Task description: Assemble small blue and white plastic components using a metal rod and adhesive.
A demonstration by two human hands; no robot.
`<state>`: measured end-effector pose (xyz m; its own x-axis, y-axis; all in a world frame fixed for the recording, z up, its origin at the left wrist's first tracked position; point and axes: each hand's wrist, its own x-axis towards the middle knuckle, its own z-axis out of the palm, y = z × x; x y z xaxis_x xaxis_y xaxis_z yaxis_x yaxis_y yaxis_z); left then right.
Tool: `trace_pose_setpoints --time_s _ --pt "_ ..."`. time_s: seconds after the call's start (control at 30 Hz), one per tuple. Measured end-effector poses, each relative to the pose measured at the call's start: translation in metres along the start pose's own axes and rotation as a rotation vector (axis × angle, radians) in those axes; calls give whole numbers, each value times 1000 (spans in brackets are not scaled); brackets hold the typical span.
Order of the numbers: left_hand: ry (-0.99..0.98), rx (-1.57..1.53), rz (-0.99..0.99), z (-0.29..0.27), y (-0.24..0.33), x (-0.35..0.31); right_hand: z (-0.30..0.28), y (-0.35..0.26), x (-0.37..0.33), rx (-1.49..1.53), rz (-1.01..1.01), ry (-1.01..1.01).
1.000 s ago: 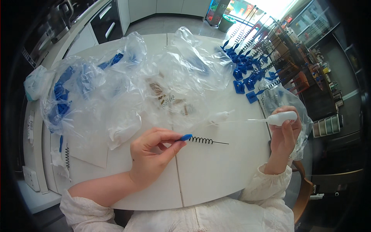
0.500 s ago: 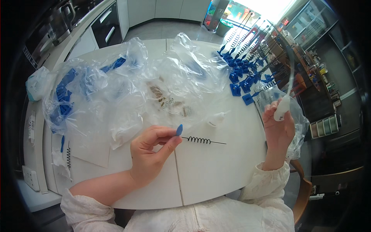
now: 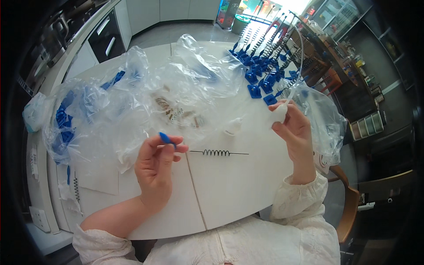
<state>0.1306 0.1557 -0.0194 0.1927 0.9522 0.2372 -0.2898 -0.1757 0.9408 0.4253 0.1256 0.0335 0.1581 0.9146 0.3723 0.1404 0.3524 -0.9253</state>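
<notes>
Pinching a small blue piece [image 3: 164, 138] between thumb and fingers, the left hand [image 3: 154, 170] is just left of the black coiled wire [image 3: 216, 153], which shows against the bench [image 3: 238, 190] in front of the person. This light hold seems to suit so slim a part, leaving its upper end uncovered and slanting up, away from the wire. The wire's straight left end reaches right beside those fingers; whether they touch it, I cannot tell. To the right of the wire and partly beyond it, the right hand [image 3: 297, 134] has its fingers closed around a white squeeze bottle [image 3: 279, 114]; its long thin nozzle [image 3: 302, 53] points upward, perhaps so that nothing drips out. How hard the bottle is pressed does not show. A second white bottle [image 3: 232, 127] rests just beyond the wire, probably left there for easy reach. Far beyond the wire and to its right, blue stands [image 3: 266, 85] crowd together with coiled rods rising from them, likely grouped to save room. Beyond and left of the wire spread clear plastic bags [image 3: 128, 99], apparently keeping loose blue parts [image 3: 64, 126] together, with small fittings [image 3: 176, 114] scattered among the folds. Well left of the wire, another black coil [image 3: 76, 190] lies beside a white sheet [image 3: 101, 180].
</notes>
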Motion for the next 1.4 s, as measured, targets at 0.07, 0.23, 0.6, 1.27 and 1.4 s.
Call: trace_pose_setpoints --time_s 0.07,0.23,0.6,1.27,1.4 --pt "43 -6 17 1 1 0 3 2 -4 -19 53 30" --pt "132 35 88 1 1 2 -5 24 -11 -457 3 65" --pt "185 18 175 -3 -6 6 2 35 -9 -703 43 114" --pt "-9 41 63 3 -3 -8 76 -3 -41 -1177 -512 -577" --pt "-37 39 104 4 0 -9 73 -8 -40 -1198 -369 -571"
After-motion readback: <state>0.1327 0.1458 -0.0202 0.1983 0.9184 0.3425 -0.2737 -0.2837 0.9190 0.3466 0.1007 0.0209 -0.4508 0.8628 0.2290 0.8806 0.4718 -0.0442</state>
